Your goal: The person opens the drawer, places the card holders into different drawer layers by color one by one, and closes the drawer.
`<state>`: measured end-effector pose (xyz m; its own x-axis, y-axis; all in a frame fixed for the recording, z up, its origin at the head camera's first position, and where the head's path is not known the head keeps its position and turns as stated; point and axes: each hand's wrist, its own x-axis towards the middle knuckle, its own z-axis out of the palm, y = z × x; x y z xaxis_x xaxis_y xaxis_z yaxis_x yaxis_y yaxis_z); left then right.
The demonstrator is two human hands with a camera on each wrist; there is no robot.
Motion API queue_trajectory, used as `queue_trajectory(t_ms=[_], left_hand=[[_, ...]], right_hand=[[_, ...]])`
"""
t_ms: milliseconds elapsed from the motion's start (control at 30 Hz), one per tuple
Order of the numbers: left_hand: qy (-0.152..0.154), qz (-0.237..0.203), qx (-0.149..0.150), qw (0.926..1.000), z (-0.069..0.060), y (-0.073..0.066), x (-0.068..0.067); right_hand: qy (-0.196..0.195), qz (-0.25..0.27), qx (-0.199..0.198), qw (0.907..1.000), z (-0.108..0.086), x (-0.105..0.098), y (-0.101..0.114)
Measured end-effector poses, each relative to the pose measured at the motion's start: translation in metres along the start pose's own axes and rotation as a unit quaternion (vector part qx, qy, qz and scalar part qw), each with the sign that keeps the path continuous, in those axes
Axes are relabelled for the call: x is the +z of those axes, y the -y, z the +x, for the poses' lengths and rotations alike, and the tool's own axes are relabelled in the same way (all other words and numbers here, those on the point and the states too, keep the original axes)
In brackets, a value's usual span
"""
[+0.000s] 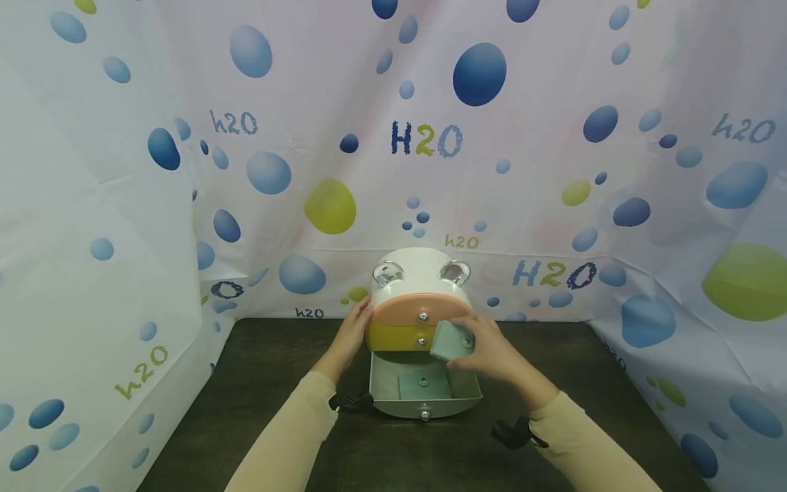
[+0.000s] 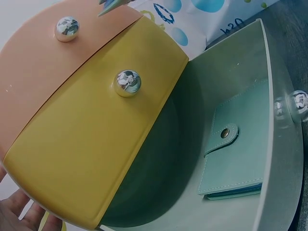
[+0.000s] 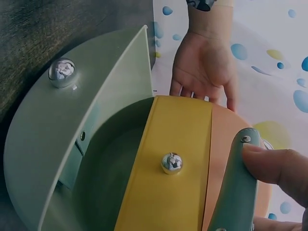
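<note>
A small rounded drawer cabinet (image 1: 417, 268) has a peach top drawer (image 1: 393, 311), a yellow middle drawer (image 2: 96, 130) and a pulled-out pale green bottom drawer (image 1: 382, 379). Inside that drawer lies a green wallet (image 2: 238, 144) with a snap strap. My left hand (image 1: 352, 333) rests against the cabinet's left side, its fingers fairly straight in the right wrist view. Before the peach and yellow fronts, my right hand (image 1: 492, 348) pinches a second, smaller green wallet (image 1: 449, 342) with a snap. The thumb presses near one end of this wallet in the right wrist view.
The cabinet stands on a dark wooden table (image 1: 270, 383), close to a spotted curtain (image 1: 381, 184) at the back. Shiny round knobs (image 3: 172, 163) stick out from the drawer fronts, and two clear ear-shaped pieces (image 1: 456, 272) from the cabinet's top.
</note>
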<state>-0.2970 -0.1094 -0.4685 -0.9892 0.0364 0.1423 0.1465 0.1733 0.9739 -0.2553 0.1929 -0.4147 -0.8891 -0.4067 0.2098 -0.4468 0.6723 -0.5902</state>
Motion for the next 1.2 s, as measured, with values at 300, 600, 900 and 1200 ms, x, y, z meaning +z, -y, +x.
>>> queue_trajectory(t_ms=[300,600,900,1200], left_hand=[[0.005,-0.005,0.002,1.0,0.0,0.0,0.0],[0.007,0.011,0.025,0.9996,-0.001,0.0,-0.001],[0.01,-0.004,-0.006,0.9999,-0.001,-0.004,-0.002],[0.002,0.0,-0.003,1.0,0.001,0.002,-0.001]], right_hand=[[0.009,-0.002,0.004,1.0,0.001,0.007,0.0],[0.014,0.005,0.007,0.9999,0.005,0.012,0.001],[0.02,0.008,-0.005,0.9998,0.006,0.018,0.0],[0.021,-0.008,-0.02,0.9995,0.006,0.022,0.0]])
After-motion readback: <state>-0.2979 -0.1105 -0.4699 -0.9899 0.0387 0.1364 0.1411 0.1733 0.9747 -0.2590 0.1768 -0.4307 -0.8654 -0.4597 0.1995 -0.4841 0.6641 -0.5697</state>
